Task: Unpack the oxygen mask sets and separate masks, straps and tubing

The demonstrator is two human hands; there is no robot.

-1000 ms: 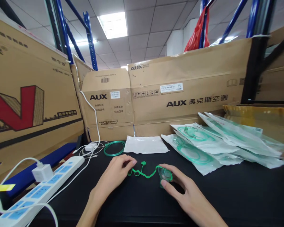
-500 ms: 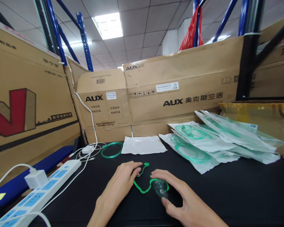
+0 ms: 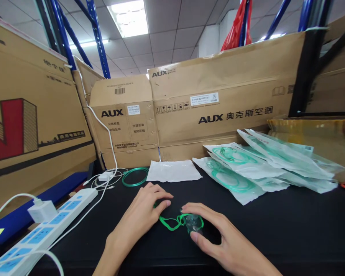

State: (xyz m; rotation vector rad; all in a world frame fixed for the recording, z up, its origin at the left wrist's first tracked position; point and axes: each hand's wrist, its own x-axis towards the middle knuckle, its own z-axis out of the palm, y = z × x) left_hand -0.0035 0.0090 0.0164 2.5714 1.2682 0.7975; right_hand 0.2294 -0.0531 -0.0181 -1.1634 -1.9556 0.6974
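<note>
Right hand [image 3: 215, 228]: fingers and thumb set around a small clear mask [image 3: 193, 222], thumb at its near edge and fingertips at its far edge. The mask is on the tabletop [image 3: 299, 230], directly in front of the person.

Left hand [image 3: 145, 207]: fingers curved, thumb and forefinger tips apart. A green strap [image 3: 169, 227] runs from the mask, sagging in a loop, to beneath this hand. Whether the fingers grip its end cannot be told, as the hand covers it.

Beyond the hands: a flat white packet [image 3: 174, 171] with a coil of green tube [image 3: 133, 185] just beside its left end. To the right, a pile of bags [image 3: 244, 170], overlapping, with green tubing visible inside.

Left side: a white power strip [image 3: 50, 224] lies at a slant, a white plug [image 3: 42, 211] seated in it. Printed cardboard [image 3: 178, 132] stands along the back.
</note>
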